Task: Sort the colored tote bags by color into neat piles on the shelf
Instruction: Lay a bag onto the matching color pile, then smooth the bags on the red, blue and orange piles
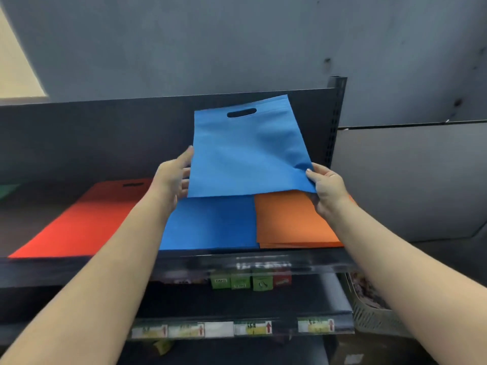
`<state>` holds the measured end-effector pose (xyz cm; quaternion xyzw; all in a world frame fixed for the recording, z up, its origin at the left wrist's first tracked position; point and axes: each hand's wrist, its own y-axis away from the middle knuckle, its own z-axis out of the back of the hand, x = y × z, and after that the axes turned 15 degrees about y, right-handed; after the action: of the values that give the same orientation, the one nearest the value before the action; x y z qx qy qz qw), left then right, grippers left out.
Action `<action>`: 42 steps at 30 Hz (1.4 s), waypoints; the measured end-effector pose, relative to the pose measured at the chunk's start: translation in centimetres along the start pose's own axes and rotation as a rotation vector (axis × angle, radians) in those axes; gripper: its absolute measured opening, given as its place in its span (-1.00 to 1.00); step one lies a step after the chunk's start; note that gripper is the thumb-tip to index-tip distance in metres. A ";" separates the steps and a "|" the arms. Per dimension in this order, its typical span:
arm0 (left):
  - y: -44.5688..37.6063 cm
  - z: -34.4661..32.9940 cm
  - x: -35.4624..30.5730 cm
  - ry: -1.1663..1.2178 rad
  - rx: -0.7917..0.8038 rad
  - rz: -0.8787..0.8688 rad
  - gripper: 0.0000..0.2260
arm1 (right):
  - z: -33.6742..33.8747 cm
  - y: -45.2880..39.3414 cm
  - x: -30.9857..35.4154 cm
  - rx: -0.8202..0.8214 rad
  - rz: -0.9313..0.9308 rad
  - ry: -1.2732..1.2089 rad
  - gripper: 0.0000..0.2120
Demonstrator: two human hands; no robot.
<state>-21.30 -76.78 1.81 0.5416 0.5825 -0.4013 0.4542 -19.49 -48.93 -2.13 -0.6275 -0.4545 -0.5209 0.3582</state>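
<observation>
A blue tote bag (245, 151) with a cut-out handle is held up flat above the shelf, tilted toward the back panel. My left hand (172, 180) grips its lower left edge and my right hand (326, 189) pinches its lower right corner. Below it lies a blue pile (210, 223) on the dark shelf (184, 262). An orange pile (292, 222) sits just right of the blue one, touching it. A red pile (84, 219) lies to the left. A bit of green bag (9, 189) shows at the far left edge.
The shelf's dark back panel (105, 135) stands behind the piles, with an upright post (334, 122) at the right end. Lower shelves hold small green and red boxes (250, 281) and price labels (232, 329). A grey basket (374, 312) sits at the lower right.
</observation>
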 end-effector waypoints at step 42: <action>4.1 -31.1 3.7 -1.363 0.701 -1.081 -0.66 | 19.6 9.1 13.2 -0.553 -0.034 2.376 -0.59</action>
<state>-20.20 -45.54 6.60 -0.0485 0.2092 -0.9414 0.2602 -3.84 -31.24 7.12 0.1902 0.2740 -0.8544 0.3984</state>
